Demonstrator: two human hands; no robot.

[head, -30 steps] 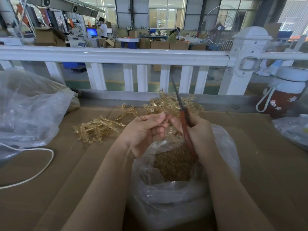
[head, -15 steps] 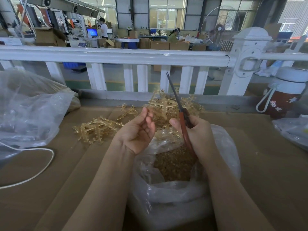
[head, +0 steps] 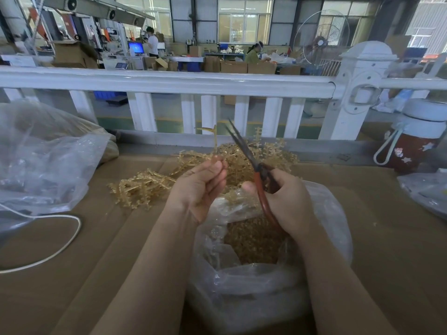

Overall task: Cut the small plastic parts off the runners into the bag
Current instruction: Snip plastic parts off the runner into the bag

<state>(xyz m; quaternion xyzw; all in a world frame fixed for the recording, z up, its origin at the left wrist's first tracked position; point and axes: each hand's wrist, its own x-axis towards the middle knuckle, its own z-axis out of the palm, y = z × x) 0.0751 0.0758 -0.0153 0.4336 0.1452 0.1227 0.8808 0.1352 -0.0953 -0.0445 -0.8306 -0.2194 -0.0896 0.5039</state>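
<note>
My left hand [head: 199, 189] pinches the lower end of a thin amber runner [head: 214, 141] that stands upright above the bag. Red-handled scissors [head: 260, 182] are gripped in my right hand [head: 287, 201], blades pointing up and left, close to the runner. Below both hands a clear plastic bag [head: 254, 286] sits open, with a heap of small amber parts [head: 254, 238] inside. A pile of amber runners [head: 237, 160] lies on the table behind my hands, and a second pile of runners [head: 142, 187] lies to the left.
Brown cardboard [head: 72, 274] covers the table. A big clear bag [head: 46, 160] and a white cable [head: 60, 247] lie at the left. A red bottle with a white lid [head: 413, 141] and another plastic bag [head: 425, 192] are at the right. A white railing [head: 169, 81] runs behind.
My left hand has moved away from my right hand, opened over the runner pile, and now holds a runner upright. The scissors tilted a little to the left.
</note>
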